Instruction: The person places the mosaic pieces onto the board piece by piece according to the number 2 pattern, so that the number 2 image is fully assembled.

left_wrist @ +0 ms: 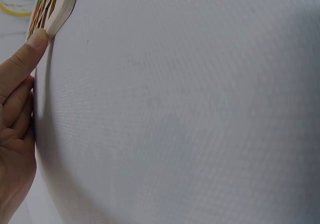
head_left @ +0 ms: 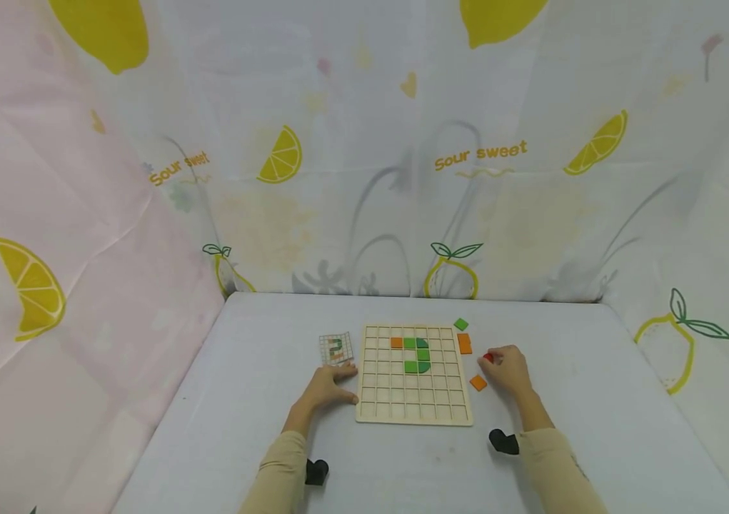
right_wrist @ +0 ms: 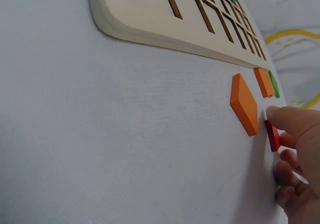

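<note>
A wooden grid board (head_left: 413,421) lies on the table. Orange and green tiles (head_left: 410,366) fill some of its squares in a hooked shape. At the board's left edge, my left hand (head_left: 328,387) has thumb and fingers spread apart. In the left wrist view the thumb (left_wrist: 35,41) touches the board's side near a corner. My right hand (head_left: 507,368), to the right of the board, pinches a small red piece (right_wrist: 273,135) between thumb and fingers. The fingers cover part of that piece, so its full shape is hidden. Just left of this hand is an orange tile (right_wrist: 243,105).
A pattern card (head_left: 335,348) with a printed grid lies left of the board. Off the board's upper right are orange pieces (head_left: 464,343) and a green tile (head_left: 461,324). Behind the table hangs a lemon-printed cloth (head_left: 364,214).
</note>
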A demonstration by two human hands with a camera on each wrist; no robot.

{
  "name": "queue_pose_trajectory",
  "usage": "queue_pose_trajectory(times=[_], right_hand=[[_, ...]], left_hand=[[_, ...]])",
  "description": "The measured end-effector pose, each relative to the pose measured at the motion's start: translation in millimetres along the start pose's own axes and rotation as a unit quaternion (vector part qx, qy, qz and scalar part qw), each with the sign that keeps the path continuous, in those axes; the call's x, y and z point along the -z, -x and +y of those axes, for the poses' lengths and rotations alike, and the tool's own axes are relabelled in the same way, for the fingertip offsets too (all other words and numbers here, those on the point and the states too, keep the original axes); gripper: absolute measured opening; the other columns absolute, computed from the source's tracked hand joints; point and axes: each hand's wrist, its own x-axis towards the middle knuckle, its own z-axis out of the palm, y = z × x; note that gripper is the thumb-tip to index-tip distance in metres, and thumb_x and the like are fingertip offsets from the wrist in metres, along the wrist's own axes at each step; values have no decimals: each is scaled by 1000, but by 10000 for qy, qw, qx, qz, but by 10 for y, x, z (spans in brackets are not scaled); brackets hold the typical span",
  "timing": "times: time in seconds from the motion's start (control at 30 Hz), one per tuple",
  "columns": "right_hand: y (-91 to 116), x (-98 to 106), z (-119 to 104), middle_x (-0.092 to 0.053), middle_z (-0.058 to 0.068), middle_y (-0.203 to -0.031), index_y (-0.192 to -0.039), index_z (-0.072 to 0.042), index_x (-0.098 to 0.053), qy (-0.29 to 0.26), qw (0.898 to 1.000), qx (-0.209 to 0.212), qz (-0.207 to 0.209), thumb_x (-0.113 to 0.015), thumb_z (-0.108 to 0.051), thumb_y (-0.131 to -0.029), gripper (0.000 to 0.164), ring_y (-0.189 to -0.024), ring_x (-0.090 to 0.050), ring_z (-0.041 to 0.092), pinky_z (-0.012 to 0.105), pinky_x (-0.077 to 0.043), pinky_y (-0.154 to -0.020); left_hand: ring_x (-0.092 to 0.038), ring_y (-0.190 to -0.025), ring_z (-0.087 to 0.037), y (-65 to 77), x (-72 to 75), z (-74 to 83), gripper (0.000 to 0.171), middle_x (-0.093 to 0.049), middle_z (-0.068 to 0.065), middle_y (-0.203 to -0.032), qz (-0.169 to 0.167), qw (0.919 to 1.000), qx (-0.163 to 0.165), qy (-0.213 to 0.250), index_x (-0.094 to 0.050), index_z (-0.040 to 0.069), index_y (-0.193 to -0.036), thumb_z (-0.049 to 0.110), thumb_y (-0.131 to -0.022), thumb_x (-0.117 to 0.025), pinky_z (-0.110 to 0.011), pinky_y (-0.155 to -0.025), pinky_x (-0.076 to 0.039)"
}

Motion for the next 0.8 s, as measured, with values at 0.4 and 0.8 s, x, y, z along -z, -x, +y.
queue_pose_trajectory(times=[0.4,0.8], right_hand=[[41,-22,28,-58,31,-103,-108,16,-61,2,9999,4,168,-69,-13,-82,39,-87,-54,35,45,-49,-74],[58,-4,10,-60,28,-95,-106,17,-59,-102,9995,-62,301,-67,-13,-82,39,-84,-54,35,44,-49,-74]], left_hand=[[-47,-126,-33,-10,7,-8,65,-50,-20,-133,-2,10000,49,-47,-62,0,-118,19,-61,-86,-48,-108,-33],[-47,-126,-34,7,14,18,64,-51,-21,-132,-25,10000,13,37,-63,-1,-118,16,-61,-86,-48,-108,-33]])
